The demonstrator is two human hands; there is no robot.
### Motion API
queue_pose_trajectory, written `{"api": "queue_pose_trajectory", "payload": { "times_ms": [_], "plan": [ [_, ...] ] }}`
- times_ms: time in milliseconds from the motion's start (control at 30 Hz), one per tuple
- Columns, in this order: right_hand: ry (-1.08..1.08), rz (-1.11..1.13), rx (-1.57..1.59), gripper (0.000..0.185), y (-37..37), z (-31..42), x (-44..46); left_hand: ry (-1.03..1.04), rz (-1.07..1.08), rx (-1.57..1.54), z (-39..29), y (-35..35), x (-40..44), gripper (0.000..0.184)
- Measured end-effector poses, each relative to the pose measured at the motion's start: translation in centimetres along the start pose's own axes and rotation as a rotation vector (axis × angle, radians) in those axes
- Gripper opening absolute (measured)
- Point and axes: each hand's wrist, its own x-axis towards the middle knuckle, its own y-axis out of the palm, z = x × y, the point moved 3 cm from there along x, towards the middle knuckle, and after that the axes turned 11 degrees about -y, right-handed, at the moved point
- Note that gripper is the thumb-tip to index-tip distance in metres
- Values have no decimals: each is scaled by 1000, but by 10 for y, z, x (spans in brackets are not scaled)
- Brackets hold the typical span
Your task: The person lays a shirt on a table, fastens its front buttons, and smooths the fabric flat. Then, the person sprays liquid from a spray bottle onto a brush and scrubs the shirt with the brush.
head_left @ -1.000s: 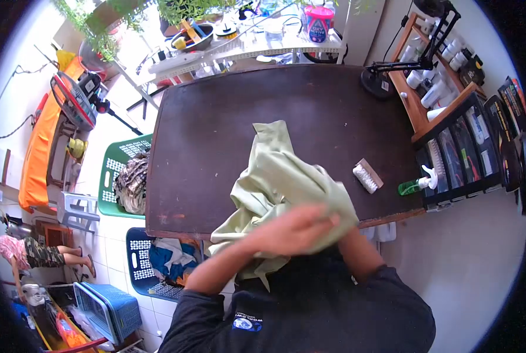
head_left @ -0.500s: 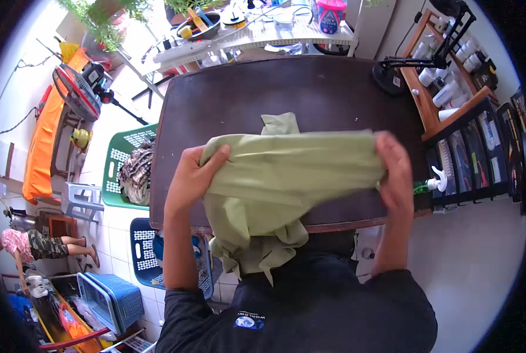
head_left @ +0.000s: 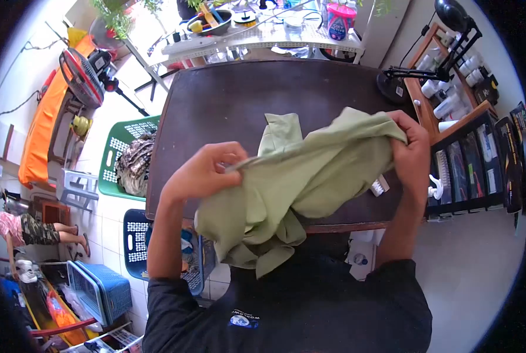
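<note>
A light green garment (head_left: pixel 310 170), its exact kind hard to make out in the folds, is held up over the dark brown table (head_left: pixel 216 100). My left hand (head_left: pixel 201 170) pinches its upper edge at the left, slightly blurred. At the other end, my right hand (head_left: pixel 413 147) is closed around a bunched part of the cloth. Between the hands the edge runs taut and slants upward to the right. One flap of the cloth lies on the table behind, and loose folds hang over the table's front edge toward my chest. Beside my right wrist lies a small white bristled object (head_left: pixel 379 186), partly covered.
Left of the table stand a green basket (head_left: pixel 113 156) with patterned cloth and a dark blue basket (head_left: pixel 136 235). A black desk lamp (head_left: pixel 392 87), a bottle rack (head_left: pixel 433 112) and a white spray nozzle (head_left: pixel 435 187) line the right. Further left, a person (head_left: pixel 33 228) stands near a fan (head_left: pixel 83 76).
My right hand has risen and moved right, bunching the cloth. My left hand has shifted its grip along the edge, which now slants. The white bristled object has come into view.
</note>
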Motion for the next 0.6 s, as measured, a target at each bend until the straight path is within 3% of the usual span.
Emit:
{"api": "queue_pose_trajectory", "payload": {
  "times_ms": [33,67,200,233,367,533,567,600],
  "plan": [
    [59,-7,-13,34,-6,0,1,-31,-184,111,8,-6,1,17],
    [62,-8,-17,34,-6,1,0,-29,-180,110,15,-6,5,17],
    [-53,-27,-98,31,7,14,6,31,-798,648,42,-17,19,23],
    [-57,-24,-96,31,5,13,8,29,-802,647,49,-20,19,23],
    [-44,-119,-282,40,-29,1,15,259,-448,59,62,-24,28,16],
    [-317,-296,-660,56,-1,6,25,85,-221,-218,30,-19,5,13],
    [-319,-215,-649,70,19,22,14,57,-322,-132,19,-16,3,14],
    [-467,-187,-404,54,42,36,3,26,-425,-46,10,-7,5,14]
  ]
}}
